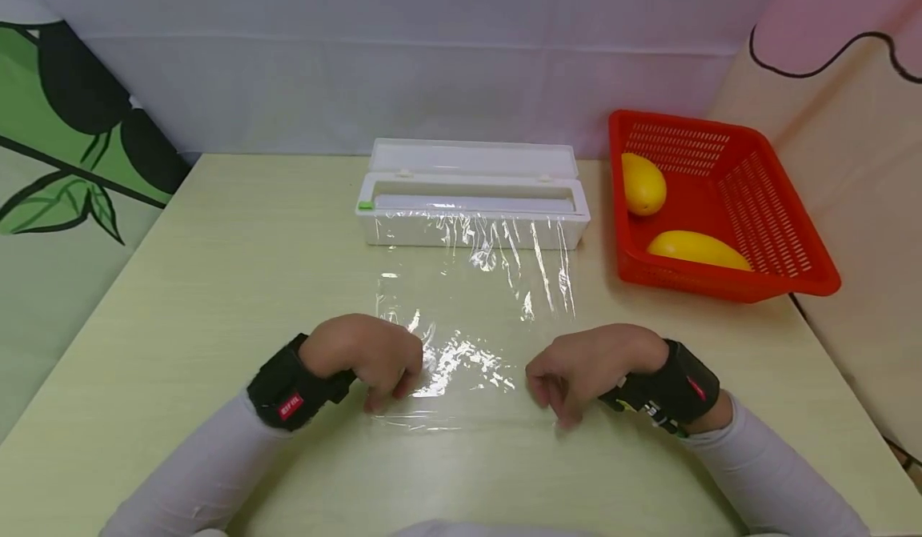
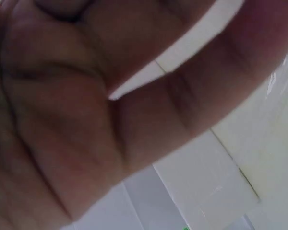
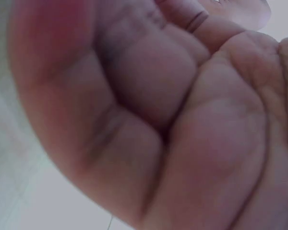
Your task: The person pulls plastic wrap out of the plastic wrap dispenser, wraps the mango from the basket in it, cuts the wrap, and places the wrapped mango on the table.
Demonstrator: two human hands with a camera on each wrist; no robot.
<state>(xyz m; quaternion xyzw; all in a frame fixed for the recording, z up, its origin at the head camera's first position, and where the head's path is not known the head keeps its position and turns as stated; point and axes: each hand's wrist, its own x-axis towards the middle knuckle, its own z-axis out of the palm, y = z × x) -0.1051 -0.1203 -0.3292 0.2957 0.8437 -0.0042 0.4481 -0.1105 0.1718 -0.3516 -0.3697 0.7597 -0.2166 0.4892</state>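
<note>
A sheet of clear, glossy plastic film [image 1: 461, 361] runs from a long white plastic box [image 1: 471, 182] at upper centre down to the lower centre of the head view, over a pale wood-grained tabletop [image 1: 302, 241]. The box's white hinged lid [image 1: 471, 155] stands raised behind it. The left hand [image 1: 369, 353], lower left of centre, and the right hand [image 1: 598, 361], lower right, pinch the film's near corners, fingers curled narrow and covering those corners. At upper right sits a red, slatted plastic basket [image 1: 709, 282] with two yellow oval fruits [image 1: 699, 250], the lower one partly hidden by the near wall. Black wrist straps [image 1: 288, 389] cross both wrists. In the wrist views, palms and fingers block much of the scene.
</note>
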